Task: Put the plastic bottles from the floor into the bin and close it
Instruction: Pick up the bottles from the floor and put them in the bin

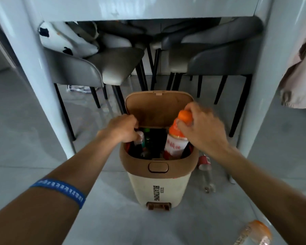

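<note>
Orange-capped floor bottle (256,232) at 5 o'clock, nearer my right hand (203,133)
That hand grips orange-capped bottle (178,137) upright in bin (159,181); left hand (122,129) clasps clear bottle (140,138)

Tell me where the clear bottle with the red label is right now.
In the head view, the clear bottle lies on the floor just right of the bin, below the right forearm.

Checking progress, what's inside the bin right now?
Bin: an orange-capped bottle held by the right hand, a clear bottle under the left hand; bottom hidden.
</note>
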A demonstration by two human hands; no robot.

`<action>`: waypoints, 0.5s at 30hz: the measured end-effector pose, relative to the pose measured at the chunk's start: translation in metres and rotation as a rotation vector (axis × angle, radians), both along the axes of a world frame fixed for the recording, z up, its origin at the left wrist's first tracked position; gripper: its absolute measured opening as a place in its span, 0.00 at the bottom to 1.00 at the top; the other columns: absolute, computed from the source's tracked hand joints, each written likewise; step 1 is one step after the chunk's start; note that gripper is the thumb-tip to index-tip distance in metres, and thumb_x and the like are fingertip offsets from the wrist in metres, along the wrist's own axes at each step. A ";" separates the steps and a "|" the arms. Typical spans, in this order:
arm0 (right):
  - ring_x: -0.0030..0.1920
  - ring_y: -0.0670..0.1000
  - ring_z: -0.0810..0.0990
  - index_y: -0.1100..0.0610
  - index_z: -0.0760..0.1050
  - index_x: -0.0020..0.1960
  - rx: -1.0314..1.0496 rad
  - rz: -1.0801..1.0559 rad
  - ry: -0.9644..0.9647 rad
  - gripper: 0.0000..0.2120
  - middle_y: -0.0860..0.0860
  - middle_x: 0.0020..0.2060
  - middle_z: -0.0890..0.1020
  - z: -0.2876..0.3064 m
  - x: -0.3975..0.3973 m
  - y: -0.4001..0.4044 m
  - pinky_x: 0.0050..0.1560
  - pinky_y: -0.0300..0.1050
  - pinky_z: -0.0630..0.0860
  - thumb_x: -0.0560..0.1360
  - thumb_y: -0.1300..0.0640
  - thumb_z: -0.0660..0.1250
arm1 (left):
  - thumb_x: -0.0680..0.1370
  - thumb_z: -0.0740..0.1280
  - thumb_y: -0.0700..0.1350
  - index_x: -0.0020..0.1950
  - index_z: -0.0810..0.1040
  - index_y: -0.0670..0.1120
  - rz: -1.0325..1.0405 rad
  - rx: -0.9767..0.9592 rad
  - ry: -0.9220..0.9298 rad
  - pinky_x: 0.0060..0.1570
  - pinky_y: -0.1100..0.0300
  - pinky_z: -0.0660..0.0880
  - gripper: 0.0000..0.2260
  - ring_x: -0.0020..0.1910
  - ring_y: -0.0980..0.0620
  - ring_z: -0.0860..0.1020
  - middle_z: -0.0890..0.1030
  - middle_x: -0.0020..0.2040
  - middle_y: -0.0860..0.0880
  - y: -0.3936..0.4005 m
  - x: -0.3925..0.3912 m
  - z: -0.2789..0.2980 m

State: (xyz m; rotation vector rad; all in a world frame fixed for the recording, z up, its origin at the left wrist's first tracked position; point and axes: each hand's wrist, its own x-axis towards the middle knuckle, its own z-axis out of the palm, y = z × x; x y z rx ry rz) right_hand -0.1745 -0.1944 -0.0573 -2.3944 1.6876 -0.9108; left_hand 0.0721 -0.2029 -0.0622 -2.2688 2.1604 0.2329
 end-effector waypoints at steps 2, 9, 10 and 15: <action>0.58 0.60 0.75 0.52 0.71 0.62 0.101 -0.009 0.110 0.22 0.55 0.55 0.79 -0.010 0.003 -0.003 0.51 0.54 0.74 0.75 0.40 0.64 | 0.70 0.74 0.57 0.52 0.80 0.50 -0.027 -0.023 0.014 0.41 0.54 0.76 0.16 0.45 0.47 0.80 0.81 0.47 0.50 -0.001 -0.003 0.000; 0.50 0.54 0.78 0.50 0.75 0.57 0.111 -0.122 -0.080 0.14 0.51 0.52 0.81 -0.041 -0.045 -0.001 0.44 0.49 0.76 0.75 0.45 0.63 | 0.76 0.69 0.54 0.58 0.81 0.53 -0.184 -0.224 0.262 0.54 0.47 0.77 0.12 0.52 0.50 0.79 0.83 0.49 0.54 -0.002 -0.068 0.020; 0.48 0.52 0.78 0.50 0.75 0.56 0.134 -0.162 -0.111 0.12 0.50 0.51 0.82 -0.046 -0.055 -0.002 0.42 0.46 0.73 0.75 0.47 0.64 | 0.76 0.68 0.54 0.57 0.81 0.54 -0.220 -0.251 0.282 0.53 0.49 0.77 0.11 0.50 0.51 0.79 0.83 0.48 0.55 -0.002 -0.085 0.022; 0.49 0.57 0.80 0.48 0.77 0.53 0.315 -0.357 -0.233 0.10 0.51 0.49 0.82 -0.084 -0.117 0.004 0.46 0.49 0.75 0.72 0.51 0.67 | 0.74 0.67 0.54 0.56 0.81 0.53 -0.407 -0.255 0.355 0.48 0.52 0.79 0.12 0.49 0.50 0.81 0.84 0.50 0.53 0.007 -0.191 -0.006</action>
